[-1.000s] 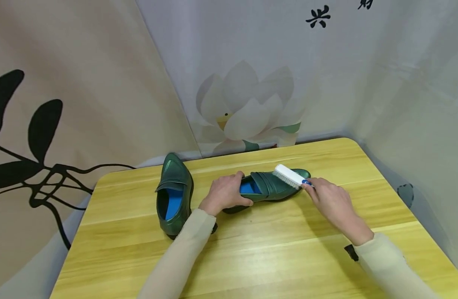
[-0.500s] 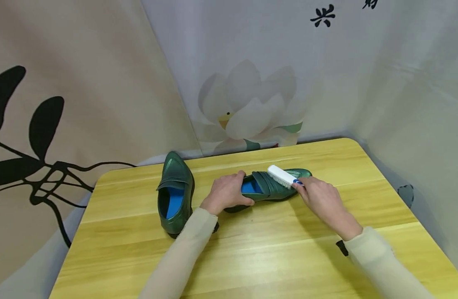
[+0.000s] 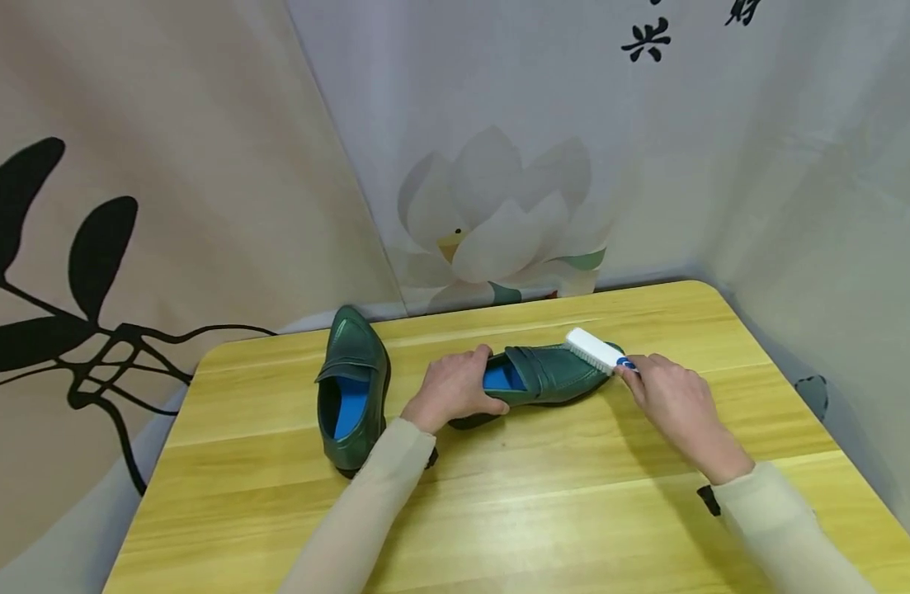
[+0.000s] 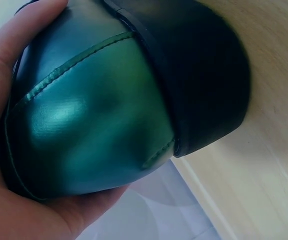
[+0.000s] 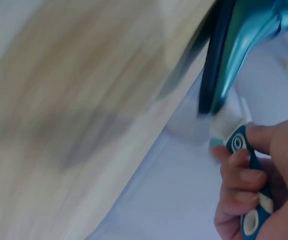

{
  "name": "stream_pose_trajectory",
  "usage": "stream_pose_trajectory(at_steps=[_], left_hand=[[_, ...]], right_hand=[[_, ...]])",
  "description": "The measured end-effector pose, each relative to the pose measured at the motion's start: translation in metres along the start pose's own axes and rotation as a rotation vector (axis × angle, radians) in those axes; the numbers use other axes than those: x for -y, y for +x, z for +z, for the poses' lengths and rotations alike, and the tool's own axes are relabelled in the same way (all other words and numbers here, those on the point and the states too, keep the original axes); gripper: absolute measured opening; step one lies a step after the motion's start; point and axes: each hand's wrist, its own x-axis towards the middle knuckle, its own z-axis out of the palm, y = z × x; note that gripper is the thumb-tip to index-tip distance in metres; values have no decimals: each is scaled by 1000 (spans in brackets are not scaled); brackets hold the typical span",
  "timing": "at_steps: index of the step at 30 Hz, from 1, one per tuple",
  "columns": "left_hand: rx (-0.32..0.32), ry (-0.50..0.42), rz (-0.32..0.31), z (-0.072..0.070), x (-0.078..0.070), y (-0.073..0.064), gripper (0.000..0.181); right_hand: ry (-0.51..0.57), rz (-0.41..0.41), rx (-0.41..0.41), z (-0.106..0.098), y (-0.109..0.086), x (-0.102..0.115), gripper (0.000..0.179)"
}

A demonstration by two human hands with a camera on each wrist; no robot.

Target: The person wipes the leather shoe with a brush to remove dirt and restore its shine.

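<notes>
A green loafer (image 3: pixel 554 375) with a blue insole lies sideways on the table, its toe to the right. My left hand (image 3: pixel 455 388) grips it round the heel; in the left wrist view the fingers and thumb wrap the shiny heel (image 4: pixel 93 110) above a black sole. My right hand (image 3: pixel 673 404) holds a white brush (image 3: pixel 594 350) by its blue-and-white handle, the bristles down at the loafer's toe. The right wrist view shows fingers curled round that handle (image 5: pixel 251 185). A second green loafer (image 3: pixel 351 392) stands on the left, toe pointing away.
The yellow wood-grain table (image 3: pixel 544 511) has rounded back corners. Behind it hangs a pale curtain (image 3: pixel 514 99) with a printed lotus and dark leaves. The left forearm passes close by the heel of the second loafer.
The brush slid left along the loafer's upper toward its strap, then back right to the toe, the right hand moving with it. The left hand kept its grip on the heel.
</notes>
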Motion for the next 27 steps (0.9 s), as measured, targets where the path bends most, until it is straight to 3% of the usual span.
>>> stream_pose_trajectory(at_steps=[4,8,14,19,22,27], left_hand=[[3,2,2,-1,0,0,88],[19,3,-5,-2,0,-2,87],[9,4,-8,-2,-1,-3,85],[-32,7,4,2,-2,-2,82],[-63,0,16,4,-2,-2,80],[-141,-3,2,5,1,-5,75]], right_hand=[[11,97,-20,-10,1,-19,33],[72,133,-19,-16,-5,-31,39],[108,176,129,-26,-14,-49,50],[92,163,225,-27,-5,-54,54],[109,151,164,-22,1,-48,49],[136,134,-34,-22,-2,-42,44]])
